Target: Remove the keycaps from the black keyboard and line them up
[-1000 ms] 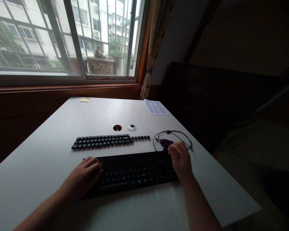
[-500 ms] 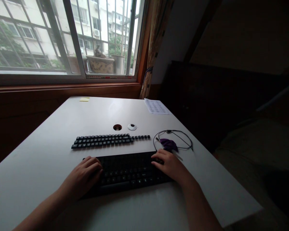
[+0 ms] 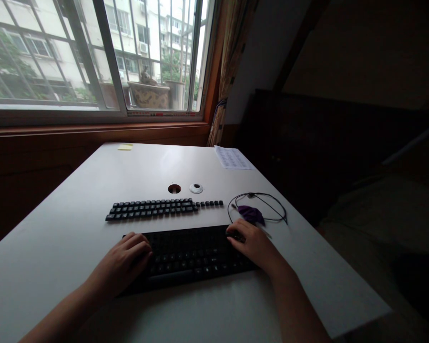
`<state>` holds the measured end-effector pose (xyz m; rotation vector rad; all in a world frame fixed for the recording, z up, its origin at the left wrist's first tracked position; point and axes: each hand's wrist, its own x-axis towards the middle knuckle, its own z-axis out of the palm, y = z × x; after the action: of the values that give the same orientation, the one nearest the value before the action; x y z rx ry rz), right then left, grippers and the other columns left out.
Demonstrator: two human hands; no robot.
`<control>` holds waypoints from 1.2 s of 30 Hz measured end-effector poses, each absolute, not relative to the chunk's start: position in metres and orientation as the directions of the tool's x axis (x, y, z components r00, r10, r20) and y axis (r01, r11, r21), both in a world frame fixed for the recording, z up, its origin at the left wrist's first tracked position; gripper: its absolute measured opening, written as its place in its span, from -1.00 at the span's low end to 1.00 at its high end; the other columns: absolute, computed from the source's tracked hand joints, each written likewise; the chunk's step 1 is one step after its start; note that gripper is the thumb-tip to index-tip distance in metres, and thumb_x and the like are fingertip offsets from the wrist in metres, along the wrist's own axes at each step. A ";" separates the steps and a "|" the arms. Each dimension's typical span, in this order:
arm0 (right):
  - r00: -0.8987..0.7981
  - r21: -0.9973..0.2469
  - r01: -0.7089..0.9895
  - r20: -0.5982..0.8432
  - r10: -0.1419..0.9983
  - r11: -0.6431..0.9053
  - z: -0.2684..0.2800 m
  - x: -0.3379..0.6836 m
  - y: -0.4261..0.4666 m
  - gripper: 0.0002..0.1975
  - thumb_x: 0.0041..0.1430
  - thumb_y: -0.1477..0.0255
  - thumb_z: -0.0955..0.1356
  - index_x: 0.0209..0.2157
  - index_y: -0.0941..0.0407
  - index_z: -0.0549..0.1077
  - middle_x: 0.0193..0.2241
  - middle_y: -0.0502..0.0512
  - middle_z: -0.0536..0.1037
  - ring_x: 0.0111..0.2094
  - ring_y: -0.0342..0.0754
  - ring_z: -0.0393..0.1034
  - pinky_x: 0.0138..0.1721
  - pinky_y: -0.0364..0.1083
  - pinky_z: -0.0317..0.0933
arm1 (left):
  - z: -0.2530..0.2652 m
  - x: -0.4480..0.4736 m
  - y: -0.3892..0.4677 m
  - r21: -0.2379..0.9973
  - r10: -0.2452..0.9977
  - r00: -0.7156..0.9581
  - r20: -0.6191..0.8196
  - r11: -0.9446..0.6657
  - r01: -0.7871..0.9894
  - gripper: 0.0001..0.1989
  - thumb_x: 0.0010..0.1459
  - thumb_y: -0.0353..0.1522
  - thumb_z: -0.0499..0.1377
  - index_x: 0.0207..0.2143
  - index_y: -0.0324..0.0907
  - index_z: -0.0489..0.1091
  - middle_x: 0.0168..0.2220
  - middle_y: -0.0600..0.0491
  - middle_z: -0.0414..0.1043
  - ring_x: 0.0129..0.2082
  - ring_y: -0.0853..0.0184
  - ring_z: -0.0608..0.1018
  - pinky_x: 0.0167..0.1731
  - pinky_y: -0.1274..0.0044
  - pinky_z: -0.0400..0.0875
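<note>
A black keyboard lies near the front of the white desk. My left hand is wrapped round its left end, gripping it. At the keyboard's upper right, my right hand curls with thumb and fingertips drawn together in a pinch; whatever sits between them is too dark to make out. Lettered keycaps show on the keyboard's lower rows, while its upper part looks plain dark. Behind the keyboard, loose black keycaps stand in rows, with several more in a short line to their right.
A looped black cable and a purple cloth lie beyond my right hand. Farther back are a round desk hole, a white round cover, printed paper and a yellow note. The desk's right edge slopes past my right arm.
My right hand has shifted slightly right and up, its fingertips drawn a little closer together. My left hand stays at the keyboard's left end.
</note>
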<state>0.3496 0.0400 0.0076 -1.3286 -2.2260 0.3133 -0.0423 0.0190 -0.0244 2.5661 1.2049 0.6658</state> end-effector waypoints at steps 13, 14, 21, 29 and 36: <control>-0.338 -0.493 0.720 0.366 0.867 0.489 0.005 0.357 0.043 -0.78 0.19 0.47 0.35 -0.11 0.02 0.50 -0.20 0.09 0.52 -0.20 -0.01 0.46 -0.15 -0.05 0.37 | -0.022 -0.041 0.019 0.385 0.774 0.547 0.320 -0.634 0.671 -0.83 0.32 -0.37 0.03 -0.29 -0.14 0.39 -0.25 -0.02 0.43 -0.24 0.26 0.44 -0.22 0.42 0.39; -0.326 -0.497 0.720 0.373 0.869 0.484 0.005 0.358 0.044 -0.80 0.19 0.45 0.36 -0.13 0.02 0.50 -0.21 0.09 0.53 -0.23 -0.01 0.46 -0.17 -0.04 0.37 | -0.022 -0.041 0.019 0.385 0.771 0.545 0.330 -0.637 0.668 -0.83 0.32 -0.37 0.03 -0.30 -0.14 0.39 -0.26 -0.02 0.44 -0.25 0.26 0.44 -0.23 0.43 0.39; -0.253 -0.494 0.760 0.373 0.893 0.422 0.004 0.361 0.043 -0.86 0.17 0.38 0.39 -0.20 0.06 0.50 -0.32 0.04 0.55 -0.40 -0.06 0.39 -0.30 -0.07 0.31 | -0.023 -0.042 0.019 0.381 0.771 0.550 0.321 -0.637 0.670 -0.84 0.32 -0.38 0.02 -0.28 -0.14 0.39 -0.25 -0.02 0.43 -0.23 0.25 0.44 -0.23 0.42 0.39; -0.236 -0.500 0.762 0.376 0.896 0.411 0.000 0.361 0.045 -0.83 0.20 0.36 0.38 -0.17 0.05 0.51 -0.30 0.05 0.56 -0.39 -0.05 0.42 -0.28 -0.06 0.31 | -0.021 -0.042 0.018 0.382 0.773 0.561 0.297 -0.635 0.672 -0.85 0.33 -0.39 0.02 -0.27 -0.14 0.36 -0.24 -0.03 0.41 -0.22 0.25 0.42 -0.21 0.42 0.37; -0.226 -0.511 0.752 0.393 0.891 0.416 -0.003 0.352 0.056 -0.87 0.18 0.40 0.39 -0.21 0.05 0.55 -0.28 0.07 0.54 -0.25 -0.01 0.46 -0.18 -0.05 0.32 | -0.024 -0.042 0.020 0.392 0.777 0.560 0.287 -0.629 0.671 -0.85 0.33 -0.39 0.02 -0.28 -0.15 0.35 -0.24 -0.02 0.40 -0.22 0.25 0.41 -0.21 0.41 0.35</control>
<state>0.3519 0.0562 -0.0032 -1.3879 -2.0322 0.2793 -0.0420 0.0195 -0.0240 2.5574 1.2092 0.6455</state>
